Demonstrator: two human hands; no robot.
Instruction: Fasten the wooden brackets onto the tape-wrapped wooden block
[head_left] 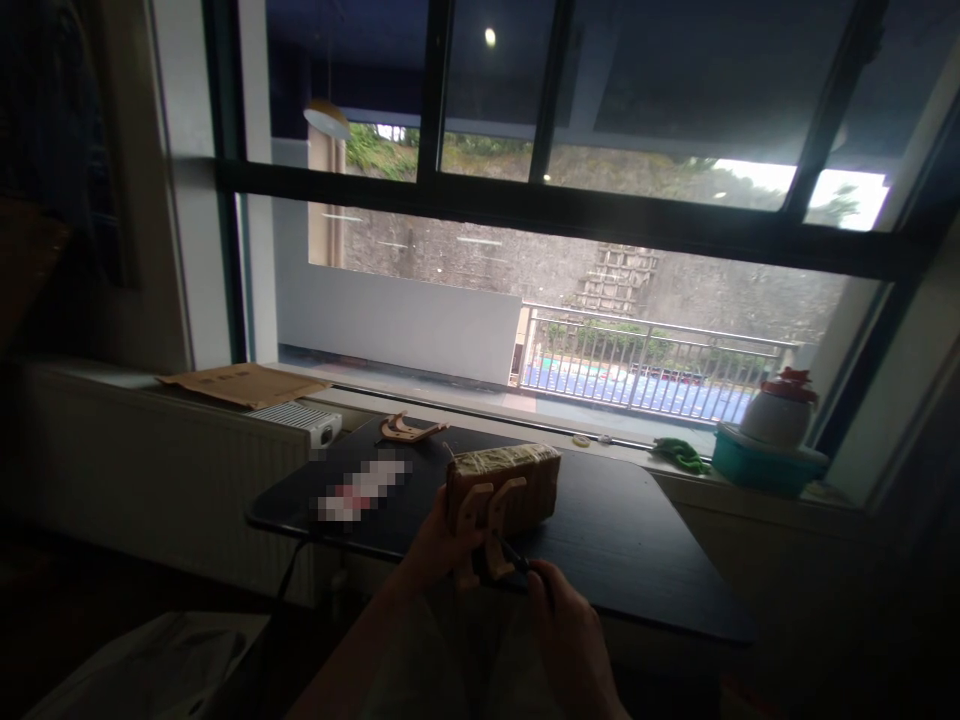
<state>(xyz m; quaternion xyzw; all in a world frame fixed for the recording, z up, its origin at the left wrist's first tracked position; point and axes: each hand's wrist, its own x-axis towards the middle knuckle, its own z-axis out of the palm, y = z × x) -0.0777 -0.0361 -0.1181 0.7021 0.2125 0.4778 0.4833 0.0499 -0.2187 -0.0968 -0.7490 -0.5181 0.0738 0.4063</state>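
In front of me, a brown block-shaped package [525, 500] with a pale, wrapped-looking top rests at the table's near edge. Two curved light-wood pieces, a left one [471, 508] and a right one [496, 525], stand upright against its near side. My left hand [436, 548] is closed around the lower part of the left wooden piece. A slim dark tool [516, 558] points from my right hand [564, 608] at the right wooden piece; its tip is too dark to make out. My right fingers are wrapped round its handle. Further back on the table lies another curved wooden piece [411, 430].
The black table [630, 545] reaches to the windowsill. A blurred-out item [360, 490] lies at its left. On the sill are a brown envelope [244, 385], a green cloth [679, 455], a teal box [765, 462] and a white-and-red container [780, 410]. A radiator [187, 470] stands left.
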